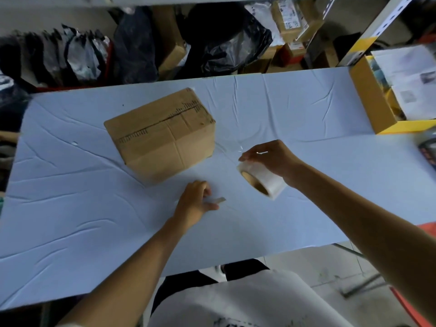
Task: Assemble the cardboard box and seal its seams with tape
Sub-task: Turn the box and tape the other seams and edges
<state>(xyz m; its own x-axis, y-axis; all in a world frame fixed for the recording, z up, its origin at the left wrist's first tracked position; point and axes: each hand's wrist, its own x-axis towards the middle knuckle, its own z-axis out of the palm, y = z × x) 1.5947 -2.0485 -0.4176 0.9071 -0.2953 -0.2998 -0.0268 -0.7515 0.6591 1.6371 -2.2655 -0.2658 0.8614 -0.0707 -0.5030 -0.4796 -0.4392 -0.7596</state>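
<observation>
Cardboard box [162, 133] closed on creased pale tablecloth [70, 208].

I am looking into what I take for a packing or stock room. Behind the tabletop [295, 109], which is covered with a creased pale sheet, parcels pile up: black and grey plastic mailing bags [226, 41], and brown cartons with printed labels [291, 20]. A perforated metal shelf post [387, 22] rises at the upper right. An open yellow-edged carton [375, 97] holding printed papers sits at the tabletop's right end. A closed cardboard box [162, 135] stands on the sheet.
</observation>
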